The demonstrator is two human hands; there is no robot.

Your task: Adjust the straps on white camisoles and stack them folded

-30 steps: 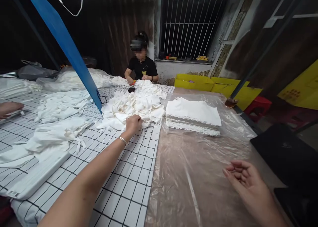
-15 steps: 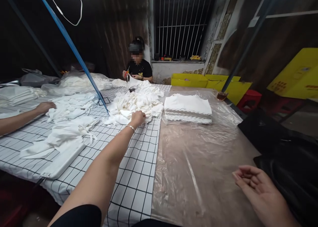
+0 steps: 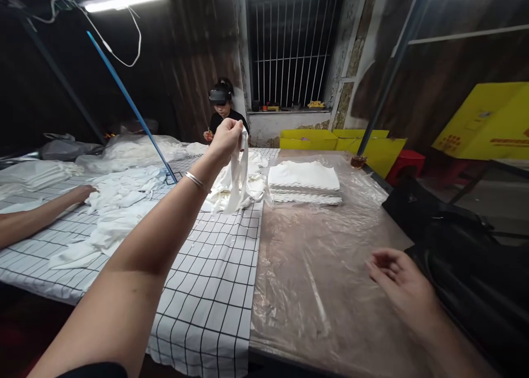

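My left hand (image 3: pixel 229 138) is raised above the heap of white cloth pieces (image 3: pixel 256 188), its fingers pinched on a white cloth strip (image 3: pixel 238 185). The strip dangles in front of the heap, its lower end near the table. My right hand (image 3: pixel 397 276) hovers over the plastic sheet (image 3: pixel 297 257) on the right, with nothing in it. Its fingers are loosely bent and apart from the thumb. Between the hands, further back, lies a neat stack of white cloth pieces (image 3: pixel 303 177) with wavy edges.
A co-worker's arm (image 3: pixel 49 210) reaches in from the left to more white cloth (image 3: pixel 124 188). Another person (image 3: pixel 223 116) sits across the table. A blue pole (image 3: pixel 130 102) slants up from the checkered tablecloth (image 3: pixel 202 301). A black bag (image 3: pixel 454 246) is at the right.
My left hand has lifted from the heap, bringing up a white cloth strip. My right hand stays over the plastic sheet. The view has tilted up.
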